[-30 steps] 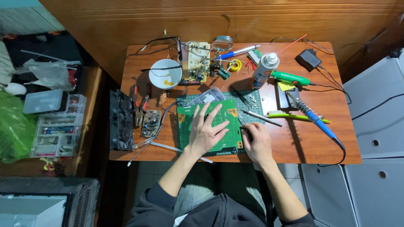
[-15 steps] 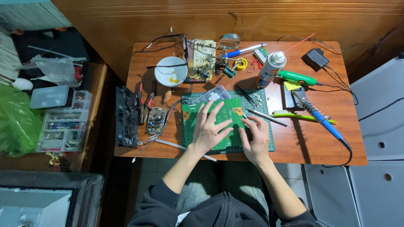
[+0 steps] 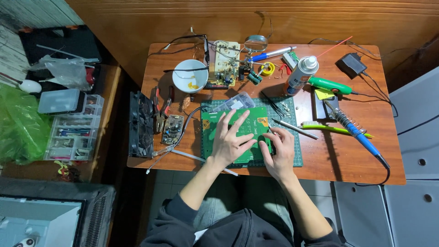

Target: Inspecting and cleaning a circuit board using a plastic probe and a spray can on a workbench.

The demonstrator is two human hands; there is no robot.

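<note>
A green circuit board [image 3: 250, 118] lies on a green cutting mat [image 3: 292, 137] at the near middle of the wooden table [image 3: 347, 160]. My left hand [image 3: 230, 141] rests flat on the board with its fingers spread. My right hand [image 3: 279, 151] is at the board's right edge, fingers curled against it. A thin metal probe [image 3: 295, 129] lies on the mat just beyond my right fingers.
A white bowl [image 3: 190, 75], a beige circuit board [image 3: 226, 64], a spray can [image 3: 302, 73] and a green tool [image 3: 329, 85] sit at the back. A blue-handled soldering iron [image 3: 359, 135] lies right. A small board [image 3: 172, 129], pliers [image 3: 160, 107] and a black fan [image 3: 139, 123] lie left.
Both hands stay on the green board. My right hand has shifted slightly up along its right edge, and the camera view has drifted a little.
</note>
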